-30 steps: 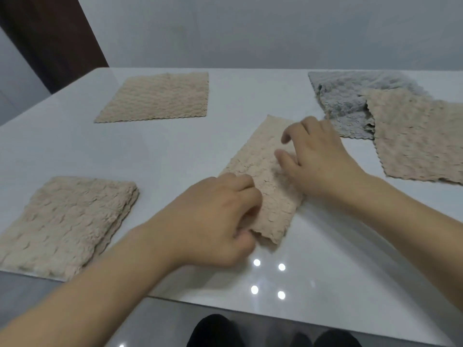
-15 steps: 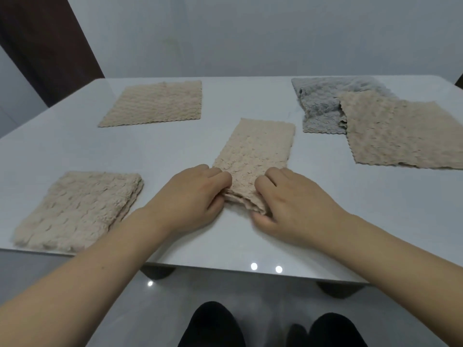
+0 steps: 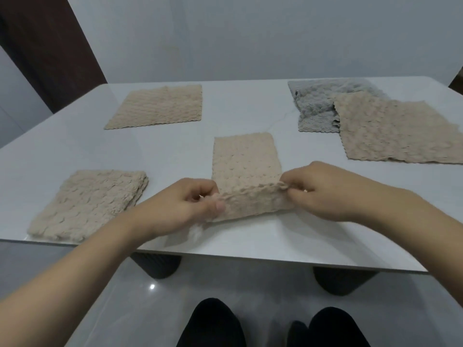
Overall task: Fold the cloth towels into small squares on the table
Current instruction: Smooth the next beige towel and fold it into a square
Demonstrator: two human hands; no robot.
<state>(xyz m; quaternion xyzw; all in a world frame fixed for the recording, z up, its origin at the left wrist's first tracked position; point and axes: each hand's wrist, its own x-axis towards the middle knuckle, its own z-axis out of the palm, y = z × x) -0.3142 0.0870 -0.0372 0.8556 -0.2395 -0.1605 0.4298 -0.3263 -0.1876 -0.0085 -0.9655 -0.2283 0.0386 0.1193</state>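
Note:
A beige textured towel (image 3: 245,159), folded into a long strip, lies in the middle of the white table (image 3: 275,244). Its near end is lifted and curled back over the strip. My left hand (image 3: 185,206) pinches the left corner of that raised end. My right hand (image 3: 333,194) pinches the right corner. A folded beige towel (image 3: 90,204) sits at the near left. A flat beige towel (image 3: 157,106) lies at the far left. At the far right a grey towel (image 3: 315,103) is partly covered by another flat beige towel (image 3: 395,131).
The table's near edge runs just below my hands, with dark round table legs (image 3: 157,266) under it. My dark shoes (image 3: 213,324) show on the glossy grey floor. A dark brown door (image 3: 45,46) stands at the far left.
Both hands took hold of the strip's near end and lifted it, rolling it away from me over the rest. The strip now lies straight instead of slanted.

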